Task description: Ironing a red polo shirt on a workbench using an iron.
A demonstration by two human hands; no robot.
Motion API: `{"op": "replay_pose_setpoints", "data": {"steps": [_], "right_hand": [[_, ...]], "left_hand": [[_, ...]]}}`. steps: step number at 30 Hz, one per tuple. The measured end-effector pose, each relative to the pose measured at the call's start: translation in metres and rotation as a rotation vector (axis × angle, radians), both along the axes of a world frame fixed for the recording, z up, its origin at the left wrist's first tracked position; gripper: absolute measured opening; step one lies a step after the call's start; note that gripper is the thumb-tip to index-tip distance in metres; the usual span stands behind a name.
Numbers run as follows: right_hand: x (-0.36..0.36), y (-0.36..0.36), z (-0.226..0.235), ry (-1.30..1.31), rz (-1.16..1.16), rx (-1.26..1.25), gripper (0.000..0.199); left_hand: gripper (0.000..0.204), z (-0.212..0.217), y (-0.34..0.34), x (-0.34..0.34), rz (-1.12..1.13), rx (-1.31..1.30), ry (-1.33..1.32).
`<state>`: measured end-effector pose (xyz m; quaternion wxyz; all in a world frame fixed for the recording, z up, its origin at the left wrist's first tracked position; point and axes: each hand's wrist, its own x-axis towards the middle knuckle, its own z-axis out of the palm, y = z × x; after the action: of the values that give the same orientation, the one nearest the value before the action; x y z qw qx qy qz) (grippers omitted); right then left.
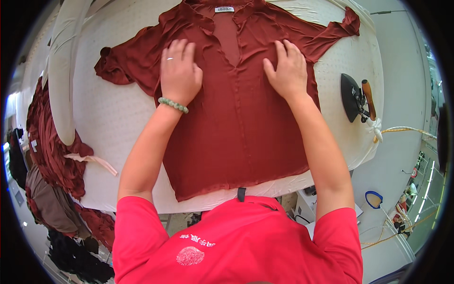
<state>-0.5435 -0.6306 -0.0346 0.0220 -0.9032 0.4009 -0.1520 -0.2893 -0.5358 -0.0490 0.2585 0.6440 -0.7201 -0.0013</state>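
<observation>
A dark red satin blouse (236, 123) lies spread face up on a white padded ironing table (113, 113), its V-neck at the far edge and its hem toward me. My left hand (179, 71) rests on the blouse's left chest area, fingers extended and slightly bent; a ring and a green bead bracelet show on it. On the right chest area lies my right hand (287, 70), palm down, thumb apart from the fingers. Neither hand grips anything. Both sleeves stretch outward, the left one bunched at its cuff.
An iron (351, 98) with a wooden handle sits at the table's right side, its cord leading off right. On the left stands a narrow padded sleeve board (62, 75). Crumpled dark red garments (56, 142) hang over the left edge beside a pale strip (97, 162).
</observation>
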Motion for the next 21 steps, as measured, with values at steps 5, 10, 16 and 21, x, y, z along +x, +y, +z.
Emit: {"op": "replay_pose_setpoints", "data": {"steps": [5,10,16,21], "right_hand": [[0.017,-0.010,-0.020,0.033,-0.048,-0.057,0.062],[0.042,0.086,-0.003,-0.048,0.032,0.234,0.085],[0.020,0.159,-0.009,0.011,0.040,0.395,0.095],[0.017,0.157,-0.014,0.017,0.043,0.395,0.096]], "left_hand": [[0.047,-0.006,-0.018,-0.019,-0.245,-0.015,-0.002],[0.044,-0.023,-0.080,0.020,-0.081,-0.108,-0.108],[0.035,-0.025,-0.143,0.031,-0.234,-0.155,-0.076],[0.018,-0.015,-0.161,0.009,-0.114,-0.005,0.051]]}}
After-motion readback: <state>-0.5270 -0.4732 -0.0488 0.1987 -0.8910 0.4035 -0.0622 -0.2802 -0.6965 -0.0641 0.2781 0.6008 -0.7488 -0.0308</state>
